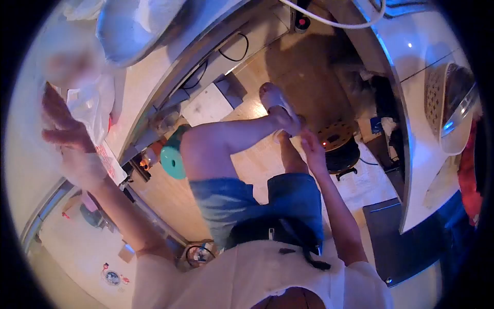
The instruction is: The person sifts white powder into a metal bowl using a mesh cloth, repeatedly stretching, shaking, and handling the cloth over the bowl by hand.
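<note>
My left hand is raised at the left, its fingers apart and nothing seen in them. A whitish band or cuff covers its wrist. Right beside it, a crumpled clear plastic bag lies on the counter. Lower down, my right hand hangs by the shoe of my crossed leg, fingers stretched out. I cannot tell whether they touch the ankle. Close to that hand stands a round black appliance with a perforated top and a small orange light.
Curved counters flank me, the right one holding a perforated basket. A teal round seat shows beside my knee. On the floor ahead sits a white box. A pale basin rests at upper left, and a white cable crosses the top.
</note>
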`<control>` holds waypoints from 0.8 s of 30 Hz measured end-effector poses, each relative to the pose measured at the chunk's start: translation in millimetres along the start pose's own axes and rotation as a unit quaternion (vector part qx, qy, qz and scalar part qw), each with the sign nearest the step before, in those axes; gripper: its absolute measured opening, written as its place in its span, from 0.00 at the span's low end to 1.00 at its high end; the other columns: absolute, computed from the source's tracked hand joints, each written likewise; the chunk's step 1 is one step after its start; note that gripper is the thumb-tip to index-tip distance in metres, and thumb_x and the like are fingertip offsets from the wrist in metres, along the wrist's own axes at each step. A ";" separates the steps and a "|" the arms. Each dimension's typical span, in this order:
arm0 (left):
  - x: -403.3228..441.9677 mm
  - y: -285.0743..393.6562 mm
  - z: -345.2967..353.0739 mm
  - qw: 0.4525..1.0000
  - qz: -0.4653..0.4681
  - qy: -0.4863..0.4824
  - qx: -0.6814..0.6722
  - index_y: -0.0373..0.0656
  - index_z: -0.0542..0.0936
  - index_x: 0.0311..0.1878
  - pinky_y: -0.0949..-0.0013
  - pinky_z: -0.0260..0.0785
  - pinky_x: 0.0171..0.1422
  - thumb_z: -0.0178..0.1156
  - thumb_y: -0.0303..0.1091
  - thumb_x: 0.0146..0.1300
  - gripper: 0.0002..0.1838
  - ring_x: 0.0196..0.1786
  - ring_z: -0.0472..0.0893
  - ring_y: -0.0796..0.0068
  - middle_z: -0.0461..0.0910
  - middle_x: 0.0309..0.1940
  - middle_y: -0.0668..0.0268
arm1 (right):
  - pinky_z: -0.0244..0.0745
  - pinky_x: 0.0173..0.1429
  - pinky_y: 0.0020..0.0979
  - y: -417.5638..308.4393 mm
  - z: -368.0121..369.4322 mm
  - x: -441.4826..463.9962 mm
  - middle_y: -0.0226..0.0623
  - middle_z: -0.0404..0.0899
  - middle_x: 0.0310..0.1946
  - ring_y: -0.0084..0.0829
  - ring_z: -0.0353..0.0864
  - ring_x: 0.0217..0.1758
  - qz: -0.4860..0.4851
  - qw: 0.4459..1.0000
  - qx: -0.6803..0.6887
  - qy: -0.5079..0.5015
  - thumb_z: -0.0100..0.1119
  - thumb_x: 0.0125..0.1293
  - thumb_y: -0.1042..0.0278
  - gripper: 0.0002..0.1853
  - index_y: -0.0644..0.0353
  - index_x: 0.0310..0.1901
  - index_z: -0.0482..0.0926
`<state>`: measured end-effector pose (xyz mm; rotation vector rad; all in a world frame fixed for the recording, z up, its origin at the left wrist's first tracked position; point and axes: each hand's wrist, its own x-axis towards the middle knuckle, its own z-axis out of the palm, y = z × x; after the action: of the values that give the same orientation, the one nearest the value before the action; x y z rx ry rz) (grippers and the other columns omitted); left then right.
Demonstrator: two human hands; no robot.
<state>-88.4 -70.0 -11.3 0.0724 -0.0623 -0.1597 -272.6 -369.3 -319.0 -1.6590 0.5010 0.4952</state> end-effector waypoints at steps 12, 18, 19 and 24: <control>-10.8 65.0 -34.2 0.956 0.090 0.214 0.182 0.41 0.61 0.50 0.56 0.63 0.46 0.38 0.41 0.55 0.21 0.45 0.68 0.62 0.67 0.43 0.56 | 0.67 0.28 0.24 -41.3 -72.1 -31.0 0.36 0.73 0.16 0.26 0.73 0.20 0.015 0.980 -0.197 0.020 0.54 0.43 0.73 0.09 0.56 0.30 0.76; 21.2 55.6 -30.8 0.909 0.080 0.349 0.212 0.41 0.63 0.48 0.58 0.65 0.45 0.39 0.43 0.53 0.22 0.42 0.71 0.65 0.69 0.41 0.58 | 0.63 0.18 0.19 -140.1 -21.9 6.4 0.29 0.69 0.15 0.18 0.67 0.15 0.040 0.955 -0.163 -0.243 0.53 0.46 0.73 0.09 0.59 0.32 0.75; 24.0 58.5 -38.5 0.916 0.046 0.350 0.192 0.42 0.63 0.48 0.58 0.65 0.45 0.39 0.43 0.53 0.21 0.42 0.71 0.65 0.69 0.41 0.58 | 0.63 0.17 0.19 -169.3 -18.5 9.4 0.28 0.69 0.15 0.18 0.66 0.14 0.082 0.959 -0.097 -0.252 0.53 0.47 0.73 0.07 0.60 0.31 0.75; 45.5 82.4 -50.1 0.936 -0.058 0.288 0.193 0.41 0.64 0.48 0.61 0.65 0.44 0.41 0.41 0.51 0.21 0.43 0.71 0.65 0.69 0.41 0.60 | 0.56 0.19 0.13 -385.0 19.3 34.0 0.25 0.66 0.14 0.12 0.60 0.15 -0.020 0.985 -0.062 -0.157 0.49 0.54 0.64 0.09 0.59 0.23 0.74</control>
<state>-27.2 7.2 -52.3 0.5139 0.4995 -0.2381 -21.7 -300.0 -32.7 -1.6657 0.2069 0.7558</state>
